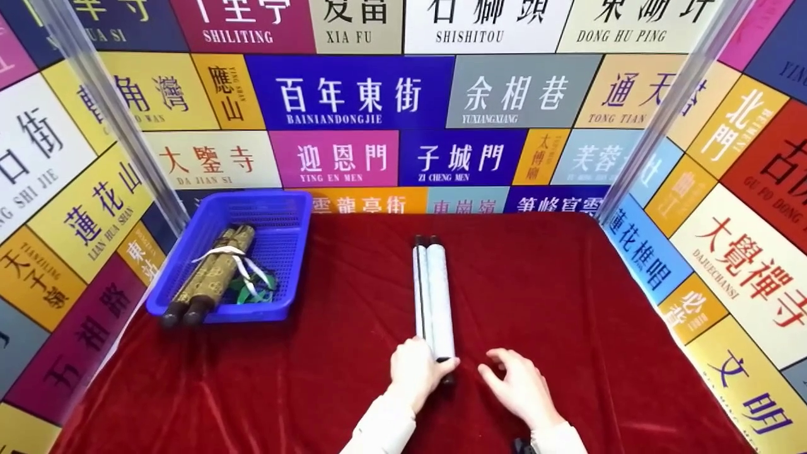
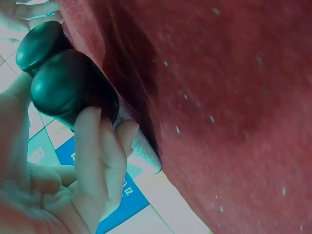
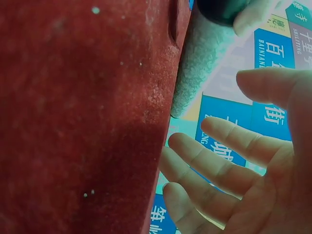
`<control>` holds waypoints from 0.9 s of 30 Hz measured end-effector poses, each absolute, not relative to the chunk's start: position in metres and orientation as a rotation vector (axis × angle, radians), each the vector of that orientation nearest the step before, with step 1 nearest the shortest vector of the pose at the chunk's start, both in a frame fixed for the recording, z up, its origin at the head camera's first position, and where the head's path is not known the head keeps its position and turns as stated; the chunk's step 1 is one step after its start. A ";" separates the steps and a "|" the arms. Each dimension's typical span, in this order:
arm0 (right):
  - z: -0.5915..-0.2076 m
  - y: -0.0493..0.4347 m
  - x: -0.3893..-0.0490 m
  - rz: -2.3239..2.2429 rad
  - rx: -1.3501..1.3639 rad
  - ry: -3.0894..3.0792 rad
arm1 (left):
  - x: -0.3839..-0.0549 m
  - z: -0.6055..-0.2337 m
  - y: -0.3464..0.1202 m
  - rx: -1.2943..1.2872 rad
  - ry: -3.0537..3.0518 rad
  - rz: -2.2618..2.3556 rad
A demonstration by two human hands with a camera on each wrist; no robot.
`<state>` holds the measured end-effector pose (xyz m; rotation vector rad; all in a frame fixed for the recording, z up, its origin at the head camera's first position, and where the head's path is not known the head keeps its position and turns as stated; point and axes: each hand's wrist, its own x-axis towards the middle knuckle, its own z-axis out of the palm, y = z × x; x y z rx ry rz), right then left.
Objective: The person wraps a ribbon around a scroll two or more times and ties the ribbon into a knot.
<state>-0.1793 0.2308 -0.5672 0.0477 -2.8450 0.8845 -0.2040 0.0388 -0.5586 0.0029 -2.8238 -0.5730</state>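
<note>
A pale scroll (image 1: 440,296), rolled from both ends into two parallel rolls with dark end knobs (image 2: 63,87), lies lengthwise on the red cloth. My left hand (image 1: 413,372) grips its near end; in the left wrist view the curled fingers and thumb lie on either side of the two knobs. To the right of the scroll, my right hand (image 1: 520,384) is held apart from it, fingers spread and loosely bent. Nothing is in that right hand (image 3: 243,170) in the right wrist view, where the pale roll (image 3: 202,63) shows beyond the fingertips.
A blue plastic basket (image 1: 301,252) stands at the back left. In it lie two brown patterned rolls (image 1: 217,271) bound with a white ribbon (image 1: 230,250), beside some green material (image 1: 265,287). Red velvet cloth (image 1: 536,271) covers the table. Panels with printed signs (image 1: 350,91) enclose the back and sides.
</note>
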 end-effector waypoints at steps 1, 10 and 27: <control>-0.567 0.231 -0.179 0.884 0.045 -2.847 | -0.204 -0.560 0.041 0.004 -2.822 -0.579; -0.568 0.227 -0.181 0.865 0.052 -2.857 | -0.201 -0.575 0.044 -0.031 -2.769 -0.646; -0.568 0.185 -0.191 0.841 0.123 -2.906 | -0.246 -0.552 -0.067 0.126 -2.523 -0.529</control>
